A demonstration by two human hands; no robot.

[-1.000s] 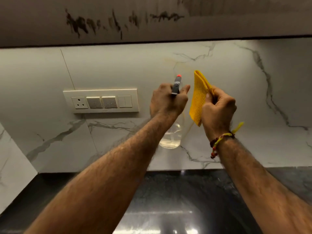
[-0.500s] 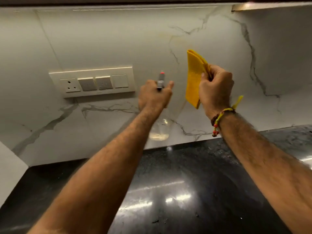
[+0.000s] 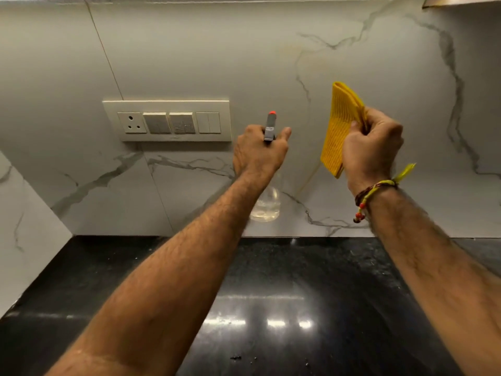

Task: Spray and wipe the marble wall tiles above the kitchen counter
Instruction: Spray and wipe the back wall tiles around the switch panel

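Observation:
White marble wall tiles (image 3: 271, 63) with grey veins run above a black counter (image 3: 271, 294). My left hand (image 3: 257, 150) grips the neck of a clear spray bottle (image 3: 267, 206), whose grey head with an orange nozzle points at the wall; a little clear liquid sits in its bottom. To the right, my right hand (image 3: 371, 147) holds a folded yellow cloth (image 3: 340, 126) upright, close to the wall but apart from it. Both hands are raised in front of the tiles, a short gap between them.
A cream switch plate (image 3: 166, 120) with a socket and switches is fixed to the wall left of the bottle. A side wall tile (image 3: 24, 226) meets the back wall at the left corner. Small crumbs lie on the glossy counter near the front.
The view has tilted down, so the dark cabinet above has left the frame and more counter shows. Both hands keep their grips and stay close together before the wall.

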